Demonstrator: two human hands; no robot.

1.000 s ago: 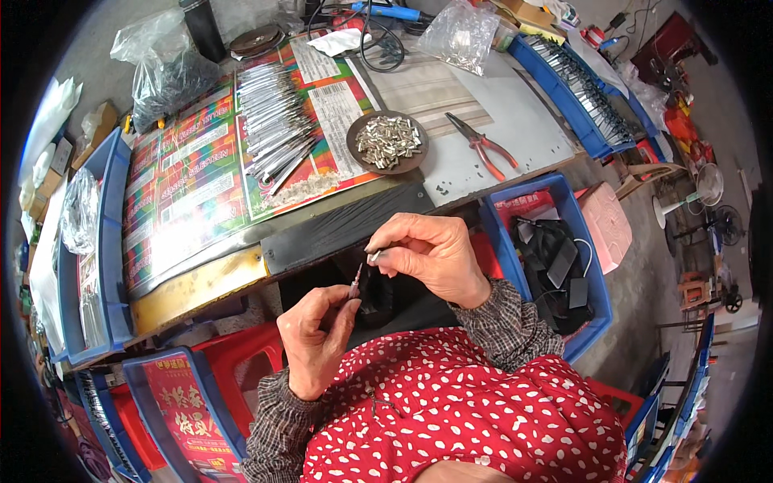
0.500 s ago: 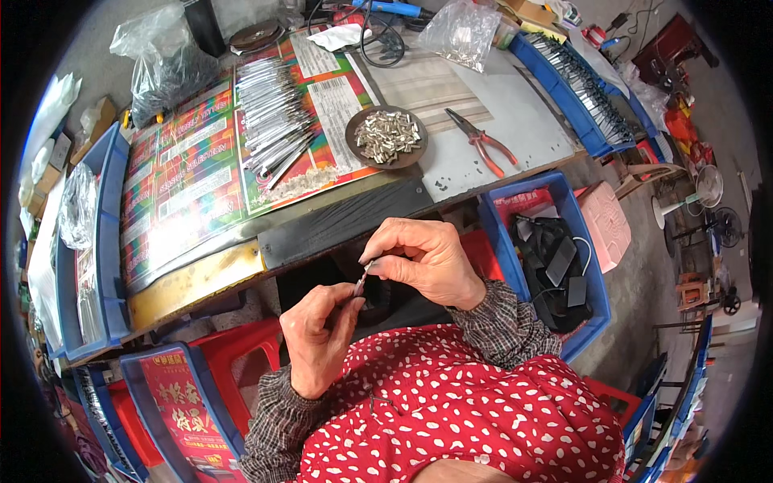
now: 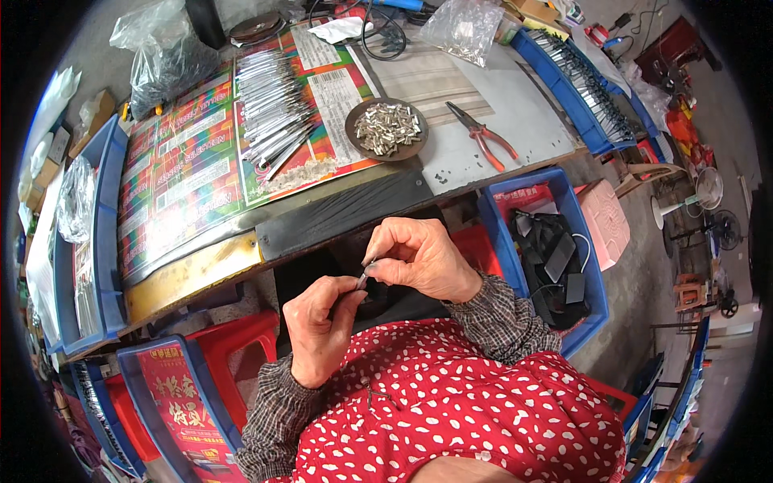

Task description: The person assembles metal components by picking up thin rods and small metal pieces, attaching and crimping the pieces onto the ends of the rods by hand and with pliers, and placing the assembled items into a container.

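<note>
Over my lap, in front of the table edge, my left hand [image 3: 324,324] pinches a slim silvery piece [image 3: 362,279]. My right hand [image 3: 423,259] grips its upper end, with fingertips almost touching those of the left. Most of the piece is hidden by my fingers, so its exact kind cannot be told. Beyond my hands a round brown dish [image 3: 352,138] holds a heap of short silvery metal tubes [image 3: 388,129]. To its left lies a row of long thin metal strips [image 3: 272,105]. Pliers with red handles [image 3: 483,137] rest to the right of the dish.
A blue bin [image 3: 597,314] with black items stands right of my hands. Blue trays flank the table [image 3: 322,211]: one at left [image 3: 113,233], one at far right [image 3: 592,129]. Red stools [image 3: 241,338] stand below. Plastic bags [image 3: 165,56] lie at the back.
My left hand has risen slightly toward my right hand, and less of the silvery piece shows between them. The view has shifted a little; the things on the table stay put.
</note>
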